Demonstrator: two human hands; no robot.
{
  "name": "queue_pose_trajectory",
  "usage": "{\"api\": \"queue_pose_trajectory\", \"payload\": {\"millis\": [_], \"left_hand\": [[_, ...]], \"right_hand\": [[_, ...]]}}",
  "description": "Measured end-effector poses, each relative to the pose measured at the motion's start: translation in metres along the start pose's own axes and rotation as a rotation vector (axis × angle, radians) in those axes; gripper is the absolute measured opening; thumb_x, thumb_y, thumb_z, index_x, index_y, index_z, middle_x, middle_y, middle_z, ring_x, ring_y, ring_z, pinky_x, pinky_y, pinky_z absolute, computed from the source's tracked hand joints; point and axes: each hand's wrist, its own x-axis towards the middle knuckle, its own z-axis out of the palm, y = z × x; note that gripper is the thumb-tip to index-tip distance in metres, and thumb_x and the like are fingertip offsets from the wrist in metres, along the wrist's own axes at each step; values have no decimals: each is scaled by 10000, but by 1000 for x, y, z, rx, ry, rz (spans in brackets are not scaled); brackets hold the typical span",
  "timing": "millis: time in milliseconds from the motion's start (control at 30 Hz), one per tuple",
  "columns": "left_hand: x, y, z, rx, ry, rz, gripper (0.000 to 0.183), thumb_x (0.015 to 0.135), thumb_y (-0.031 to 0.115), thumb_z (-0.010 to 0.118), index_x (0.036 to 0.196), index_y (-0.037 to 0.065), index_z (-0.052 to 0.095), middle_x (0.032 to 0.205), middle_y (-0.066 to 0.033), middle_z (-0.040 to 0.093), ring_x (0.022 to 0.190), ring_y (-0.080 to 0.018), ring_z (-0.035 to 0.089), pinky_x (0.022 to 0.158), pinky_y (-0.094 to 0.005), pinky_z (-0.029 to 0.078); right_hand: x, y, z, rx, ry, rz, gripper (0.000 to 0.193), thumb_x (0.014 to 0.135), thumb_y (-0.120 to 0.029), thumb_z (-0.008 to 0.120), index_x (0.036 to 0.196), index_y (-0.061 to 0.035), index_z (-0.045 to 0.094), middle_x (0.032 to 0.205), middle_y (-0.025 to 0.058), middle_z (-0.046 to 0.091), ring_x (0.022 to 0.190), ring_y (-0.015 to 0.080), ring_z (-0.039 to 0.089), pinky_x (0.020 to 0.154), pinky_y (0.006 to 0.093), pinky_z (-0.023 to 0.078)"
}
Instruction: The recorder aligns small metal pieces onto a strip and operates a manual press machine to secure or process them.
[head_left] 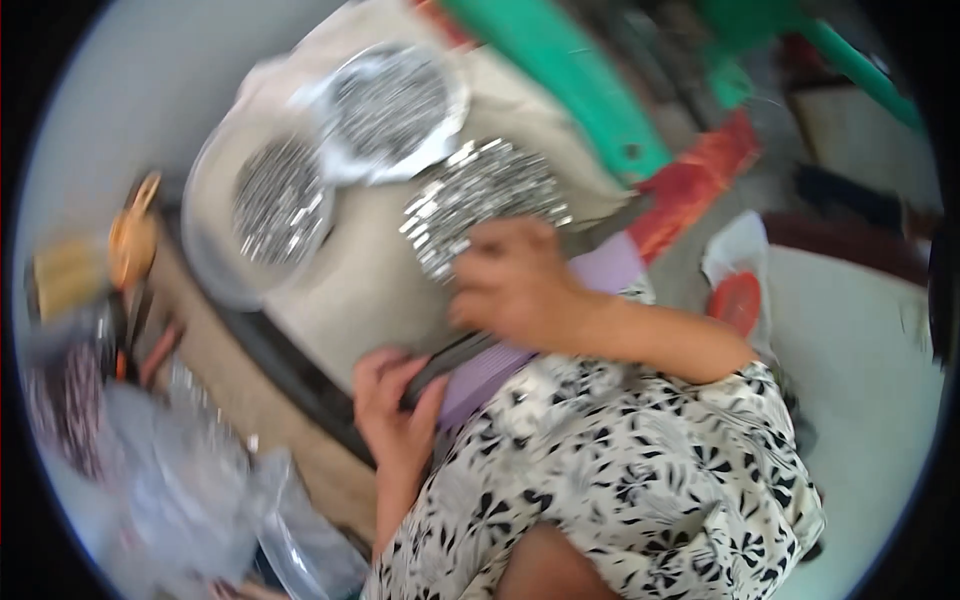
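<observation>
My left hand (395, 402) is closed with thumb and fingers around one end of a dark, narrow strip (455, 357). Beside the strip lies a purple ridged piece (482, 383), near my lap. My right hand (520, 285) is over the near edge of a loose pile of small, shiny metal pieces (485, 190). Its fingers are curled together and blurred; whatever they may hold is hidden. The pile rests on a beige cloth-like surface (350, 290).
Behind the pile, a whitish dish (462, 100) holds thin metal pieces. A clear round tray (205, 235) with more stands left of it. Clear plastic bags (190, 480), an orange-handled tool (133, 240) and a yellow block (68, 275) lie left. Green bars (570, 80) stand beyond.
</observation>
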Motion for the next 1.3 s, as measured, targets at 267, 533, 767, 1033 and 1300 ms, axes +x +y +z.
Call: {"api": "queue_pose_trajectory", "payload": {"millis": [267,533,767,1033,1300], "left_hand": [[-9,2,2,-87,50,-78,271,725,6,820,962,-12,690,1066,-119,576,881,-225,636,745,-293,512],[-4,0,1,-90,16,-90,257,704,11,837,906,0,679,1064,-108,579,936,-211,606,799,-294,499],[-3,-6,4,-88,29,-44,254,722,40,829,908,0,661,1074,-118,576,899,-251,629,733,-325,523],[-2,-6,5,-110,30,-41,250,723,31,827,901,-2,654,1076,-121,572,881,-257,620,721,-330,520],[-2,-3,6,-138,20,-118,253,693,20,839,877,4,666,1057,-97,574,948,-207,603,802,-297,506]], "right_hand": [[16,-16,-14,333,-166,208,121,733,-224,807,801,-144,748,922,-41,618,1060,249,478,928,446,266],[21,-30,-8,383,-242,248,137,745,-252,788,790,-125,760,979,-7,592,1112,295,449,924,471,257],[22,-33,-5,354,-272,276,137,729,-254,799,774,-127,772,1015,-13,588,1111,298,434,936,469,246],[21,-34,-6,324,-288,297,140,711,-252,823,788,-143,782,1036,-11,578,1140,272,421,981,456,248],[21,-34,-6,285,-286,275,145,715,-255,811,776,-127,779,1057,2,578,1134,297,416,954,473,250]]}}
